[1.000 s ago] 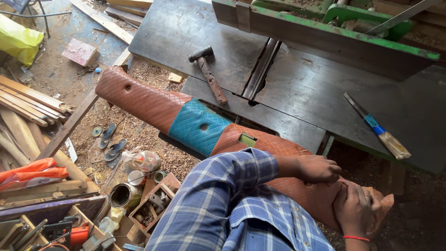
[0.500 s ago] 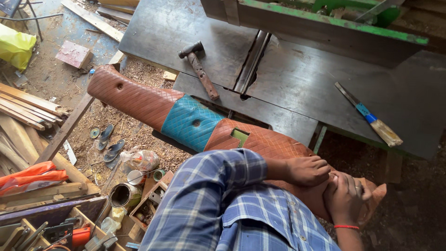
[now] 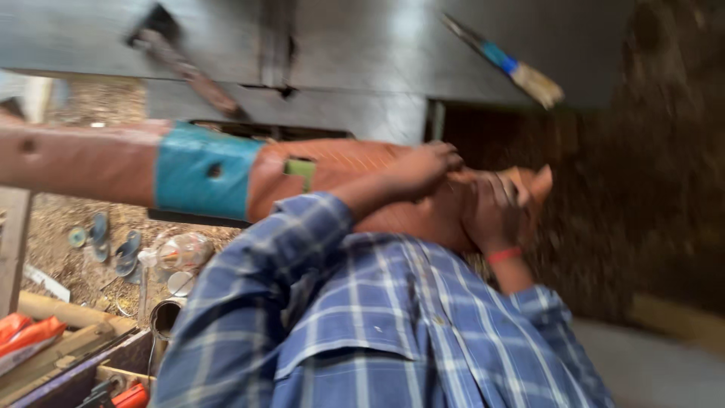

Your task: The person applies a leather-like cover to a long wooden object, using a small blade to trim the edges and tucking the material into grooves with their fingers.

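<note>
A long reddish-brown wooden beam [image 3: 83,159] with a teal painted band [image 3: 200,177] stretches across the view from the left. Both my hands grip its near end. My left hand [image 3: 423,170] lies over the top of the beam's end. My right hand [image 3: 491,208], with a red band at the wrist, clasps the end from the side. My blue plaid shirt [image 3: 362,325] fills the lower half of the view and hides the beam's underside. The picture is blurred by motion.
Behind the beam lies a dark metal machine table [image 3: 362,45] with a hammer [image 3: 181,64] and a blue-handled brush [image 3: 510,64] on it. Sawdust, sandals [image 3: 113,245], a plastic bottle [image 3: 181,253] and wooden crates of tools [image 3: 75,363] lie at the lower left.
The view has swung in closer and lower. The beam now runs nearly level across the picture. Both hands stay on its end. The green machine frame is out of sight.
</note>
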